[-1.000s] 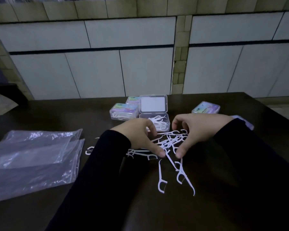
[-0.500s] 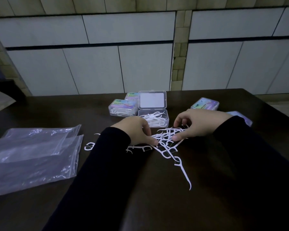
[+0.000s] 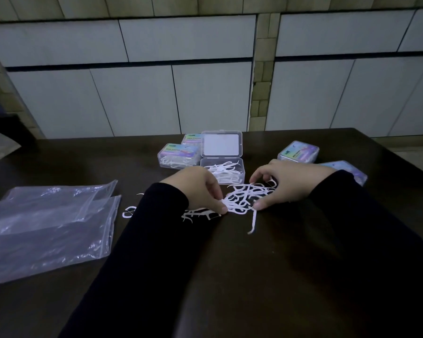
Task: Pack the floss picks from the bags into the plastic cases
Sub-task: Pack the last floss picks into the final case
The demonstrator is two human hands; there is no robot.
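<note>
Gathering step: left hand and right hand cupped floss picks on table, fingers curled around heap. Next: lift bunch into open case, far side.

Glossy dark wooden table, crinkled clear plastic bags, transparent plastic cases.

Dim bluish light, wide-angle edge curvature, soft detail

case labels: print way too small to read
far right case: mostly behind the right sleeve
plastic bags: left edge cut off by frame
</note>
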